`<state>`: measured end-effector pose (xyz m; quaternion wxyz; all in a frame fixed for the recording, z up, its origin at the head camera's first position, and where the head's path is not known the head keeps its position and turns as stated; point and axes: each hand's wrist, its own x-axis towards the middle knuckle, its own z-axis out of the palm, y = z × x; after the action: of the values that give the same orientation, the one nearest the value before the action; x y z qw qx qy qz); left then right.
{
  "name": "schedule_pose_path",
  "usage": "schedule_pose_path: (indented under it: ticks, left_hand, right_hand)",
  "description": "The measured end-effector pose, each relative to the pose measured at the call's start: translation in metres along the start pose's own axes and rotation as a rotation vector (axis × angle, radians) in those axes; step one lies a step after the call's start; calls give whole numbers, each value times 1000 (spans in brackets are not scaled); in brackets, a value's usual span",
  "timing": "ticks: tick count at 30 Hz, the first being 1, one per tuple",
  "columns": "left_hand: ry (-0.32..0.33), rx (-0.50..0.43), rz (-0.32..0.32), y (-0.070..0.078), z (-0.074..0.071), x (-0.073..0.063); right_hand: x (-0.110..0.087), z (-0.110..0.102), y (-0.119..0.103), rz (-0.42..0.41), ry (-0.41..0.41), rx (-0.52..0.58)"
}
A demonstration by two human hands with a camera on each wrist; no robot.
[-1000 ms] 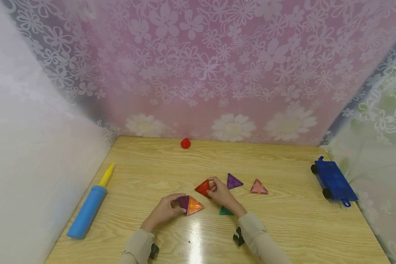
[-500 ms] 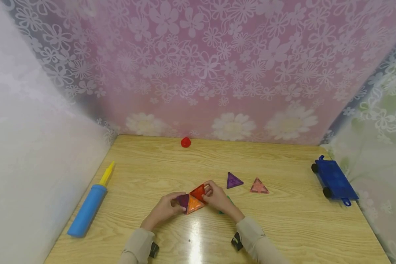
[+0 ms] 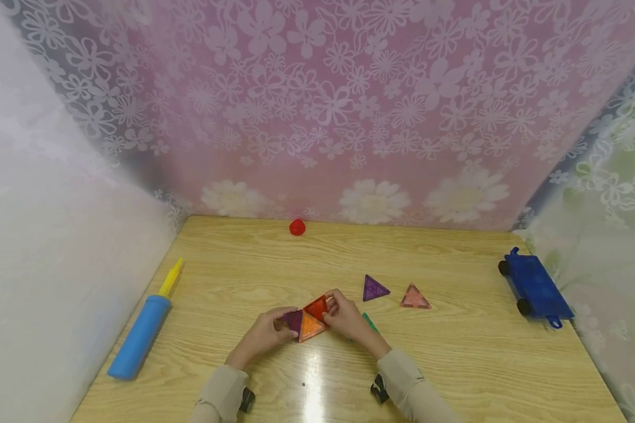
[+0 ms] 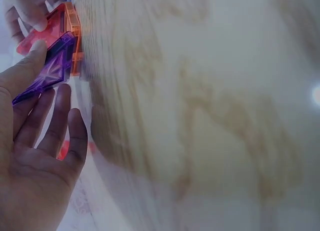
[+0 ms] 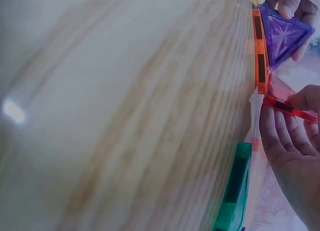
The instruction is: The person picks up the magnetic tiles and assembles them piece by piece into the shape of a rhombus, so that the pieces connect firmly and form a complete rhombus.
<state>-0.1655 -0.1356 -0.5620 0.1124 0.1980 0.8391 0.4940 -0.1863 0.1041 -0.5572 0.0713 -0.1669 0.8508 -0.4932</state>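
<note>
My left hand (image 3: 261, 333) pinches a purple triangular magnetic tile (image 3: 294, 322) between thumb and fingers. In the right wrist view this purple tile (image 5: 285, 35) tilts up from the table beside an orange triangular tile (image 3: 309, 327), which lies flat. A red triangular tile (image 3: 316, 308) is pinched in my right hand (image 3: 348, 320), thumb on top and fingers beneath. It meets the orange tile's far edge in the head view, and the right wrist view shows it slanting up. Under my right wrist lies a green tile (image 5: 235, 191), partly hidden in the head view.
A second purple triangle (image 3: 374, 288) and a pink triangle (image 3: 415, 297) lie right of my hands. A blue wheeled car base (image 3: 538, 288) sits at the right edge, a blue and yellow hand pump (image 3: 140, 338) at the left. A small red object (image 3: 297, 227) is at the back.
My right hand has moved left and slightly nearer with the red tile, bringing it against the orange one. My left hand has stayed in place on the purple tile.
</note>
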Motion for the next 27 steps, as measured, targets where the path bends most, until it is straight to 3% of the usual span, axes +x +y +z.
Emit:
schedule_pose_path:
  ticks: [8, 19, 27]
  left_hand:
    - [8, 13, 7, 2, 2, 1]
    - [0, -1, -41, 1, 5, 0]
    - [-5, -49, -17, 2, 8, 1]
  right_hand:
    - [-1, 1, -6, -45, -27, -33]
    - [-2, 4, -5, -73, -41, -90]
    - [-5, 7, -7, -90, -75, -51]
